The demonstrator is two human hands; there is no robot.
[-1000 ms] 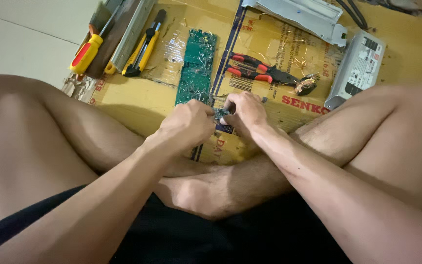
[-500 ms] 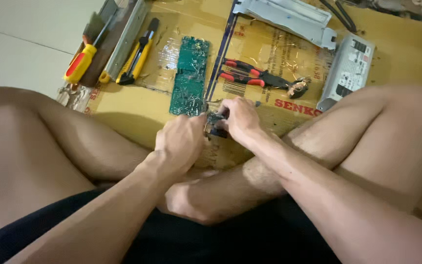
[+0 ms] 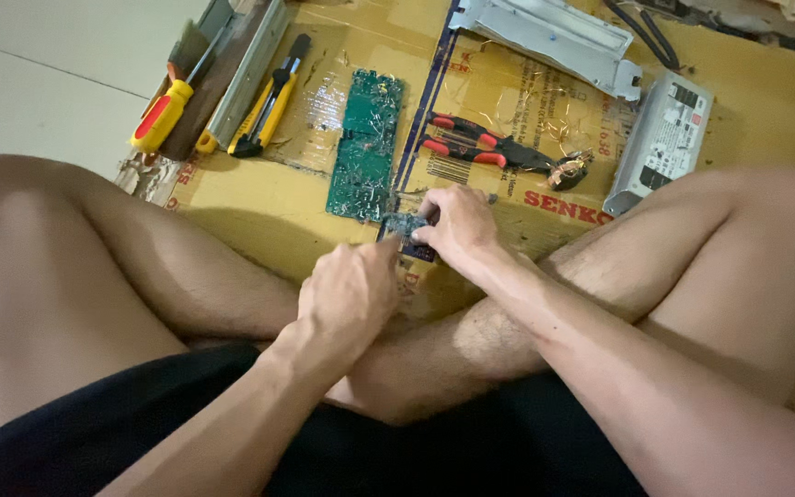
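Both hands pinched a small circuit piece (image 3: 404,225); left hand (image 3: 347,299) steadied, right hand (image 3: 457,225) gripped; firm, even pressure seemed wise

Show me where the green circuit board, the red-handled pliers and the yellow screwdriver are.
green circuit board (image 3: 366,147), head view, middle of the board.
red-handled pliers (image 3: 471,147), head view, on the handles.
yellow screwdriver (image 3: 160,115), head view, on the handle.
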